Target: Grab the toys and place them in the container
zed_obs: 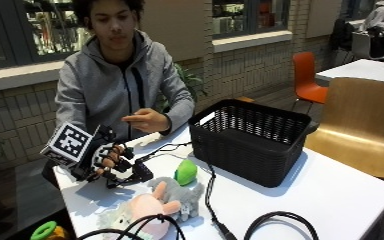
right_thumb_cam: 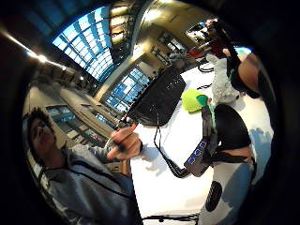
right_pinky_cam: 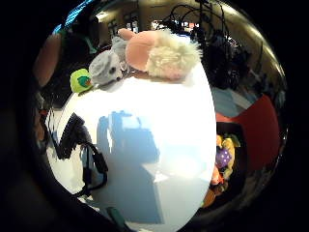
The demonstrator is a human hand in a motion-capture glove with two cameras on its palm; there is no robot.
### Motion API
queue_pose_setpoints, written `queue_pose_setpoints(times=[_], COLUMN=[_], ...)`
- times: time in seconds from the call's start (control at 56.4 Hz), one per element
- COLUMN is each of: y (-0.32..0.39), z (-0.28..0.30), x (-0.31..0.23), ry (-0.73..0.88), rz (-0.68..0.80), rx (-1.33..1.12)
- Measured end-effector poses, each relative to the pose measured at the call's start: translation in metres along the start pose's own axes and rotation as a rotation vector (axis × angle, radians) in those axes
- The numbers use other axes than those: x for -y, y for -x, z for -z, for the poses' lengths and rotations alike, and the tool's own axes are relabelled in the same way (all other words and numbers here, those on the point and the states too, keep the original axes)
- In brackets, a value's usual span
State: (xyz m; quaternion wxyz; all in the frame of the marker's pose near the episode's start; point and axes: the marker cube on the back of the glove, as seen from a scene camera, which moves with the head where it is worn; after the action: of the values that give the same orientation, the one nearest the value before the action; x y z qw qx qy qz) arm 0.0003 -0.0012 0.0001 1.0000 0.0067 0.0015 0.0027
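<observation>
Gloved right hand (zed_obs: 105, 159) hovers above the white bench (zed_obs: 325, 192) at left, fingers loosely spread, holding nothing. Green toy (zed_obs: 186, 172), grey toy (zed_obs: 179, 192) and pink toy (zed_obs: 145, 210) lie near it. Black basket (zed_obs: 250, 140) stands right.

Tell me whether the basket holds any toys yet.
Cannot tell: the outside view hides the black basket's floor; three toys lie on the table.
</observation>
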Motion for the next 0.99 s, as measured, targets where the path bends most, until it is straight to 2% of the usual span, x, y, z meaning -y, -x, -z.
queue_pose_setpoints(times=[0.213,0.319,0.674,0.834,0.994], y=[0.000,-0.005,0.001,-0.018,-0.056], z=[0.003,0.004,0.005,0.012,0.005], x=[-0.005,0.000,-0.004,0.023,0.085], ry=[0.002,-0.013,0.022,0.160,0.279], rz=[-0.039,0.012,-0.110,-0.177,-0.227], rx=[-0.017,-0.032,-0.129,-0.302,-0.302])
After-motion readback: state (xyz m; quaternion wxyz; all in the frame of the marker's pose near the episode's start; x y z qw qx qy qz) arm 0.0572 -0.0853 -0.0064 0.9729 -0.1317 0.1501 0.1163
